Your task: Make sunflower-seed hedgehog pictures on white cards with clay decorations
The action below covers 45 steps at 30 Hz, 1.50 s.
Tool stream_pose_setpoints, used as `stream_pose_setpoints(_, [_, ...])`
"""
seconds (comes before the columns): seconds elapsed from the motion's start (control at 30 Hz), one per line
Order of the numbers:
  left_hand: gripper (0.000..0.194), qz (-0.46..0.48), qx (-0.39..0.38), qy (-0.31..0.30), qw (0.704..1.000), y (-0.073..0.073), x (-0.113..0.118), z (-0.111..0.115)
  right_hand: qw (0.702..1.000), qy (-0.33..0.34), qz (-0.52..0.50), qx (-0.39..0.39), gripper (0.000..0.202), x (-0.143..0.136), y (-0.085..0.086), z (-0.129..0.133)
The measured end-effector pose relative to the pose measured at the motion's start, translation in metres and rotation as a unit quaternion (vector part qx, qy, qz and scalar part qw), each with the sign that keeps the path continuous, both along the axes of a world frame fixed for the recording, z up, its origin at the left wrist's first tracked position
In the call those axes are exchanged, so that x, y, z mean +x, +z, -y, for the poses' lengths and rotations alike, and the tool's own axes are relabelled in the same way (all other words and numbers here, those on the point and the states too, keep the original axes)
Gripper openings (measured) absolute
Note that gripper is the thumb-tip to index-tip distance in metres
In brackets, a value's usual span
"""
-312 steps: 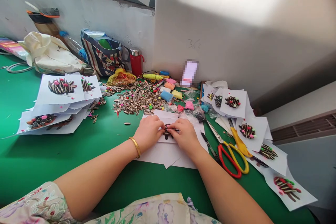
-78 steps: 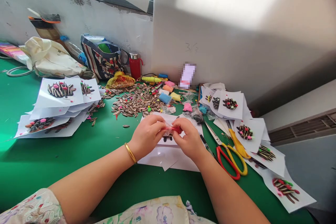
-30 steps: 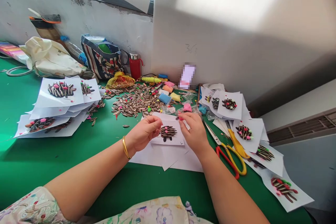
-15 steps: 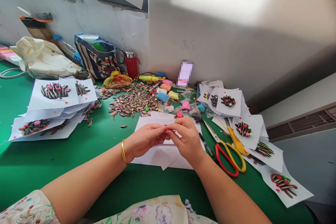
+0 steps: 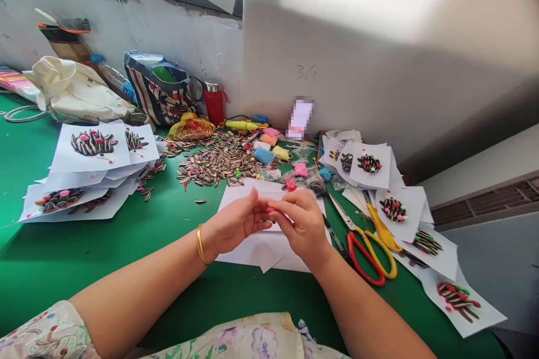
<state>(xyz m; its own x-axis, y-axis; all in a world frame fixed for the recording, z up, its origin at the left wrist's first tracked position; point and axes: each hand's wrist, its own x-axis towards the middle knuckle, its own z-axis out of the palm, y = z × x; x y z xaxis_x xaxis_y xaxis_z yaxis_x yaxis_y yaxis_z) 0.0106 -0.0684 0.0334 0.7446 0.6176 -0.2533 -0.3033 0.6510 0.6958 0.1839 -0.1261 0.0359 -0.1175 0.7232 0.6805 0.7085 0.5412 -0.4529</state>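
Observation:
Above a sheet of white paper (image 5: 246, 253), my right hand (image 5: 305, 230) pinches a small lump of red modelling clay (image 5: 270, 210) between thumb and fingertips. My left hand (image 5: 236, 227) faces it with the thumb raised and the fingers stretched out, the fingertips close beside the clay. Something small and dark shows under the right fingertips, too small to name. Behind the paper lie a red clay packet (image 5: 290, 184), a pink one (image 5: 300, 170) and a blue one (image 5: 263, 156). A heap of striped sunflower seeds (image 5: 214, 161) spreads to their left.
Red-and-yellow-handled scissors (image 5: 365, 251), a black pen (image 5: 334, 235) and a yellow cutter (image 5: 382, 228) lie right of the paper. Sheets with seed hedgehogs are stacked at left (image 5: 63, 160) and right (image 5: 410, 219). A red flask (image 5: 215, 105) and a striped bag (image 5: 158, 92) stand behind.
My left thumb has lifted away from the clay and the left fingers have opened out. My right hand keeps its pinch, and the red clay shows more. The view has shifted slightly.

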Motion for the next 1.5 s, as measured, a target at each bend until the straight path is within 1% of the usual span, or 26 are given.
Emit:
stream_pose_setpoints(0.07, [0.056,0.055,-0.058,0.018,0.997,0.005,0.001,0.002,1.0,0.015,-0.001,-0.002,0.022,-0.005,0.0,0.001])
stream_pose_setpoints(0.17, [0.063,0.11,-0.131,0.03,0.985,0.01,0.002,0.004,0.998,0.055,0.023,-0.021,0.026,-0.018,-0.003,0.002])
stream_pose_setpoints(0.23, [0.066,0.13,-0.158,0.034,0.978,0.012,0.0,0.002,0.996,0.065,0.047,-0.028,0.029,-0.025,-0.005,0.003])
stream_pose_setpoints(0.3, [0.068,0.147,-0.171,0.057,0.973,0.013,-0.002,-0.001,0.994,0.057,0.083,-0.036,0.029,-0.029,-0.006,0.005])
stream_pose_setpoints(0.4, [0.068,0.169,-0.181,0.111,0.962,0.015,-0.005,-0.006,0.986,0.048,0.152,-0.046,0.032,-0.03,-0.002,0.01])
stream_pose_setpoints(0.47, [0.068,0.175,-0.189,0.127,0.958,0.016,-0.005,-0.008,0.98,0.066,0.186,-0.041,0.037,-0.031,0.001,0.013])
stream_pose_setpoints(0.53, [0.07,0.169,-0.197,0.125,0.957,0.017,-0.005,-0.008,0.971,0.097,0.214,-0.036,0.042,-0.032,0.002,0.014])
stream_pose_setpoints(0.6, [0.072,0.161,-0.203,0.121,0.958,0.017,-0.004,-0.007,0.963,0.113,0.242,-0.04,0.047,-0.032,0.001,0.014])
stream_pose_setpoints(0.67, [0.072,0.158,-0.199,0.125,0.959,0.018,-0.005,-0.007,0.96,0.097,0.261,-0.041,0.052,-0.031,-0.001,0.013])
stream_pose_setpoints(0.77, [0.07,0.169,-0.185,0.133,0.959,0.019,-0.008,-0.009,0.961,0.053,0.27,-0.04,0.059,-0.028,-0.004,0.012])
stream_pose_setpoints(0.8, [0.07,0.173,-0.183,0.134,0.958,0.019,-0.009,-0.01,0.96,0.053,0.272,-0.039,0.059,-0.028,-0.004,0.012])
stream_pose_setpoints(0.93, [0.07,0.159,-0.19,0.124,0.961,0.018,-0.007,-0.008,0.955,0.096,0.279,-0.035,0.061,-0.03,-0.006,0.011])
stream_pose_setpoints(0.97, [0.07,0.154,-0.189,0.119,0.962,0.018,-0.007,-0.007,0.956,0.093,0.278,-0.032,0.064,-0.03,-0.006,0.011])
stream_pose_setpoints(1.03, [0.07,0.152,-0.185,0.113,0.964,0.018,-0.006,-0.006,0.96,0.066,0.27,-0.027,0.07,-0.029,-0.007,0.009])
stream_pose_setpoints(1.1, [0.069,0.161,-0.178,0.121,0.963,0.019,-0.007,-0.007,0.962,0.05,0.266,-0.028,0.07,-0.028,-0.006,0.009])
stream_pose_setpoints(1.13, [0.068,0.167,-0.175,0.128,0.962,0.019,-0.007,-0.008,0.962,0.057,0.267,-0.029,0.067,-0.028,-0.006,0.01])
stream_pose_setpoints(1.2, [0.068,0.176,-0.175,0.141,0.958,0.019,-0.008,-0.009,0.957,0.095,0.273,-0.028,0.06,-0.03,-0.004,0.011])
stream_pose_setpoints(1.27, [0.069,0.175,-0.184,0.142,0.957,0.019,-0.007,-0.01,0.952,0.127,0.278,-0.024,0.06,-0.031,-0.003,0.012])
stream_pose_setpoints(1.3, [0.07,0.172,-0.188,0.139,0.957,0.019,-0.007,-0.01,0.952,0.128,0.277,-0.025,0.061,-0.031,-0.003,0.012])
stream_pose_setpoints(1.37, [0.07,0.168,-0.188,0.135,0.958,0.02,-0.007,-0.01,0.956,0.107,0.271,-0.032,0.064,-0.03,-0.002,0.012])
stream_pose_setpoints(1.43, [0.067,0.169,-0.178,0.14,0.959,0.02,-0.007,-0.009,0.96,0.092,0.262,-0.037,0.061,-0.028,-0.001,0.011])
stream_pose_setpoints(1.5, [0.065,0.165,-0.172,0.15,0.96,0.021,-0.007,-0.009,0.958,0.109,0.263,-0.031,0.056,-0.027,-0.001,0.011])
